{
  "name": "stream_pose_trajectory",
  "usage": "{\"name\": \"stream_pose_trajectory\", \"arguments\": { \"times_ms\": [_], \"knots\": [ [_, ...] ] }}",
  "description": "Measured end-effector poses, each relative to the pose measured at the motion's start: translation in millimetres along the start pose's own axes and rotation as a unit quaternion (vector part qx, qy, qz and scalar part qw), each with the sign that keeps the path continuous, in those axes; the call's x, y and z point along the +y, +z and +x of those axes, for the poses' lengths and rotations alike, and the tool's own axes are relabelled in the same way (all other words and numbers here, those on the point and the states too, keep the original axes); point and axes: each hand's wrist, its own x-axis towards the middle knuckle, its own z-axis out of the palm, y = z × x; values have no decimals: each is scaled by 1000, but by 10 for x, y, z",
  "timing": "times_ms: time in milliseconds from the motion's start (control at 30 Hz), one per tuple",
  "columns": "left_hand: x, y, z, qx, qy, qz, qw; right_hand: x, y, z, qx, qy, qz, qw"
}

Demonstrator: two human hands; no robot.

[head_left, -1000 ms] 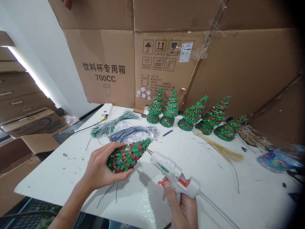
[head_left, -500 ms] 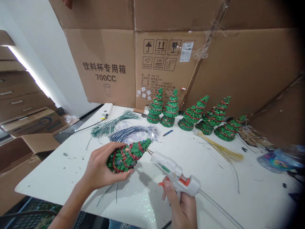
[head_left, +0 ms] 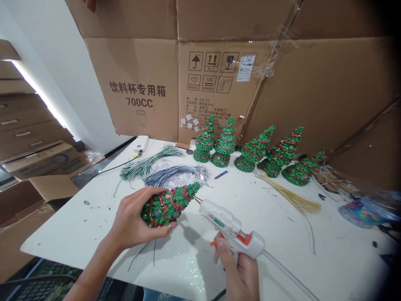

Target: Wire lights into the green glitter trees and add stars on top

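My left hand is closed around a small green glittery Christmas tree with red trim, tilted so its top points right. In my right hand is a white hot glue gun with an orange trigger; a clear glue stick trails out of its back. The metal nozzle is at the tree's upper part, close to the top; whether it touches I cannot tell. The palm side of my left hand and the tree's base are partly hidden.
Several similar trees stand along the back by a cardboard box. Bundles of green wire, blue wire and yellow wire lie on the white table. A power bank sits back left, a plastic bottle right.
Almost nothing differs. The glue gun and the tree have shifted very slightly to the right in view, and both hands keep their grip.
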Motion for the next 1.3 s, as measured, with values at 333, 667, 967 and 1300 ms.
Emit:
{"name": "stream_pose_trajectory", "arguments": {
  "times_ms": [333, 667, 967, 1300],
  "knots": [
    [-2, 3, 9, 5, -2, -4, 1000, 61, 30, -21, -8, 25, 18, 999],
    [7, 19, 11, 3, -4, -21, 1000, 52, 39, -50, -3, 51, 39, 998],
    [39, 46, -1, 0, -23, -39, 999, -51, 56, -53, -21, 52, 59, 997],
    [22, 50, -23, 8, -19, -36, 999, -132, 115, -24, -17, 119, 154, 981]
  ]
}}
